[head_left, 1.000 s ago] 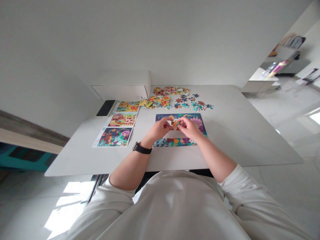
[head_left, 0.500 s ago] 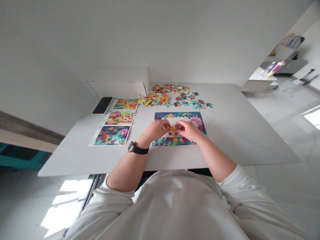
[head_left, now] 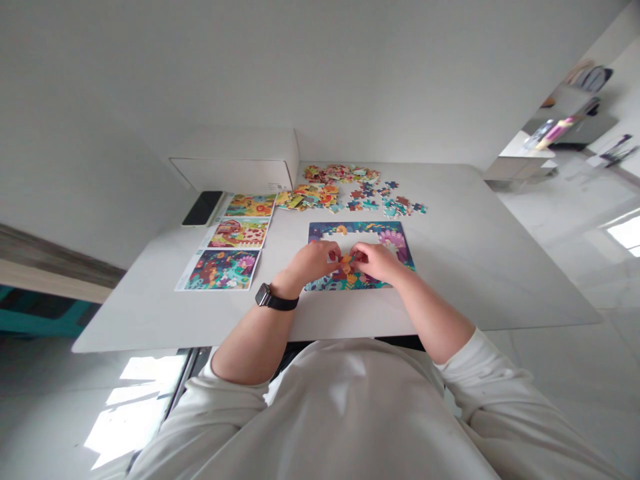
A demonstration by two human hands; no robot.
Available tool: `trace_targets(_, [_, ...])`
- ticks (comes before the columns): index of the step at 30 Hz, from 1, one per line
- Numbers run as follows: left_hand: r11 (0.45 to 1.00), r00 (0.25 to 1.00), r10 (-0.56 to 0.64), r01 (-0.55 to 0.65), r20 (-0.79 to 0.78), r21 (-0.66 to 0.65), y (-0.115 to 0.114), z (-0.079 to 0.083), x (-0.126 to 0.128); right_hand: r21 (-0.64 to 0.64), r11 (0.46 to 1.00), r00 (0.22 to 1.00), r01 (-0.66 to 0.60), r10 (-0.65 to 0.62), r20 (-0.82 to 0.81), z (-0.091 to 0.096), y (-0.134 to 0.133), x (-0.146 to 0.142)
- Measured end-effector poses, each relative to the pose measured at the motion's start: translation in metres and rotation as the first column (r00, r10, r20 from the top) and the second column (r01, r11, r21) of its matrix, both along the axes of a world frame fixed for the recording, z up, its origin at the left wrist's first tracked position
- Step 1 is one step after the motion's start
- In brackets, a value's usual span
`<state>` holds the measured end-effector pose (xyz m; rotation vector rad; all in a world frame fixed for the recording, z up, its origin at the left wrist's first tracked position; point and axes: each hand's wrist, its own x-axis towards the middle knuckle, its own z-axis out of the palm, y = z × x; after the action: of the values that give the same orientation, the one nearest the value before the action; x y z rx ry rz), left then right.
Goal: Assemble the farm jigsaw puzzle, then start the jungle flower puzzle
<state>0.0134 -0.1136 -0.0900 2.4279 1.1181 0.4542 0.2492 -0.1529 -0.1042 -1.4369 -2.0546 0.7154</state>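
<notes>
A jigsaw puzzle (head_left: 370,280) with a joined dark, colourful border and a bare white middle lies flat on the table. Over its middle, my left hand (head_left: 319,259) pinches the left side of an orange puzzle piece (head_left: 346,264). My right hand (head_left: 374,260) has its fingers closed at the right side of the same piece. Fingers cover part of it, so its full outline is hidden, and whether it is one piece or several joined I cannot tell.
Loose pieces lie in piles behind the puzzle: a red pile (head_left: 343,174), a yellow pile (head_left: 310,197) and scattered blue-green pieces (head_left: 397,207). To the left are picture sheets (head_left: 223,270), a phone (head_left: 203,209) and a white box (head_left: 235,173). The table (head_left: 475,267) ends in front of me.
Both hands stay over the puzzle's middle. The orange piece has shifted slightly toward me, nearer the lower border. The view has moved a little.
</notes>
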Motion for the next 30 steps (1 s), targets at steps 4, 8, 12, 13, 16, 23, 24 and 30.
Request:
trace_targets(4, [1.0, 1.0, 0.003, -0.003, -0.015, 0.004, -0.001, 0.0, 0.0, 0.008, 1.0, 0.999, -0.014, 0.014, 0.029, 0.001, 0.0, -0.001])
trace_targets(8, [1.0, 1.0, 0.007, -0.007, -0.03, 0.007, -0.001, -0.003, 0.0, 0.052, 0.998, 0.996, -0.031, 0.027, 0.079, 0.0, 0.003, -0.001])
trace_targets(12, [0.999, 0.999, 0.014, -0.012, -0.045, 0.036, -0.002, -0.008, 0.001, 0.123, 0.99, 0.989, -0.067, 0.05, 0.139, -0.002, 0.006, 0.0])
trace_targets(13, [0.999, 0.999, 0.017, -0.015, -0.051, 0.042, -0.002, -0.008, 0.001, 0.134, 0.988, 0.987, -0.076, 0.056, 0.154, -0.003, 0.006, 0.001])
trace_targets(16, [0.998, 0.998, 0.026, -0.023, -0.062, 0.05, -0.002, -0.009, 0.001, 0.152, 0.984, 0.98, -0.093, 0.063, 0.19, -0.004, 0.005, 0.002])
trace_targets(23, [0.998, 0.999, -0.013, 0.015, -0.04, 0.053, -0.005, -0.006, 0.003, 0.139, 0.985, 0.972, -0.1, 0.067, 0.225, -0.004, 0.004, 0.003])
trace_targets(24, [0.998, 0.999, -0.016, 0.018, -0.035, 0.057, -0.005, -0.007, 0.004, 0.141, 0.985, 0.971, -0.104, 0.07, 0.229, -0.004, 0.004, 0.003])
trace_targets(30, [0.996, 0.997, 0.031, -0.025, -0.069, 0.088, -0.006, -0.013, 0.009, 0.117, 0.987, 0.965, -0.108, 0.076, 0.25, -0.001, 0.002, 0.0])
